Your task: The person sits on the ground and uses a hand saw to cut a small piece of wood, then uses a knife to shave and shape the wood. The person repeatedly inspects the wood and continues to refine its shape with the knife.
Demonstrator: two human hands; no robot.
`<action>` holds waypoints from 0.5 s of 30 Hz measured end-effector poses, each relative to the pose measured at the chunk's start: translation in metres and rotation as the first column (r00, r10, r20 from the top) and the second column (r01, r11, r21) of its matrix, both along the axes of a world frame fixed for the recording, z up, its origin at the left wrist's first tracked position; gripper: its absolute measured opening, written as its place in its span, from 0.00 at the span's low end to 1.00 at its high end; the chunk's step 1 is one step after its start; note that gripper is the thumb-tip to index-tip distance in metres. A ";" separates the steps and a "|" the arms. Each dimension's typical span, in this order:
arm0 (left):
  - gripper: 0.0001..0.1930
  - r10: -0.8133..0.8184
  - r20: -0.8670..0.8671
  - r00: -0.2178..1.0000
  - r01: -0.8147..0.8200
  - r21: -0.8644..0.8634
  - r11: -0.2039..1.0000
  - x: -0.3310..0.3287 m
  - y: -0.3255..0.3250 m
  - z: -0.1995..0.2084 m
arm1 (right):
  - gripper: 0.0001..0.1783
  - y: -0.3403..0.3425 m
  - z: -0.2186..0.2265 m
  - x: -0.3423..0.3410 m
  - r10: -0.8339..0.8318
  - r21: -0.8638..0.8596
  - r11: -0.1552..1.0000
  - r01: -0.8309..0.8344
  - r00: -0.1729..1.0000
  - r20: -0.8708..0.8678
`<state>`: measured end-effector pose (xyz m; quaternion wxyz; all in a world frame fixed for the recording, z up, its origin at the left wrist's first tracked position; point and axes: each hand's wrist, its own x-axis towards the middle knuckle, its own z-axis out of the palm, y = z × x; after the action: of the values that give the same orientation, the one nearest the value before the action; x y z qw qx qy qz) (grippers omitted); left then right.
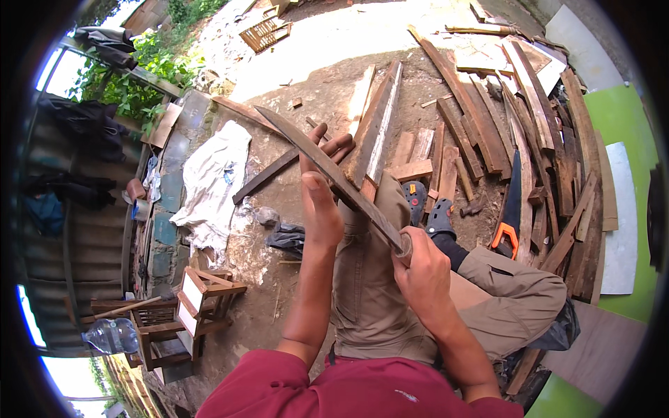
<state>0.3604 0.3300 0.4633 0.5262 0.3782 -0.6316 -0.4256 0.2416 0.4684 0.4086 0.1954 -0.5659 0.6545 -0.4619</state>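
Note:
A machete (348,191) with a long, dark, slightly curved blade slants across the middle of the view. Its tip points to the far left. Low on the right, my right hand (425,272) is closed around the handle end. My left hand (324,202) is raised beside the blade's middle, with its fingers stretched out and partly hidden behind the metal. The thumb lies close to the blade; whether it presses on it I cannot tell. Beyond the blade a long wooden plank (376,125) leans toward my knee.
Several boards (481,118) lie piled on the right, near a handsaw (510,202) with an orange handle and a hammer (472,207). White cloth (216,184) lies on the left. Below it stand a small wooden frame (188,320) and a clear plastic bottle (115,336).

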 end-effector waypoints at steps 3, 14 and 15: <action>0.54 -0.136 0.004 0.991 0.134 0.158 0.978 0.012 -0.012 0.016 | 0.19 -0.002 -0.003 0.001 0.011 0.004 1.000 -0.011 1.000 0.005; 0.42 -0.060 0.186 0.981 0.026 0.180 0.983 0.010 -0.025 0.024 | 0.22 -0.008 -0.018 0.008 0.202 0.051 0.975 -0.214 0.962 0.183; 0.42 -0.022 0.210 0.977 -0.015 0.175 0.985 0.012 -0.025 0.025 | 0.22 -0.009 -0.019 0.008 0.219 0.046 0.972 -0.232 0.956 0.193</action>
<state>0.3720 0.3055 0.4879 0.4202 0.4650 -0.6446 -0.4379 0.2497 0.4591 0.3899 0.3263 -0.5842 0.5797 -0.4650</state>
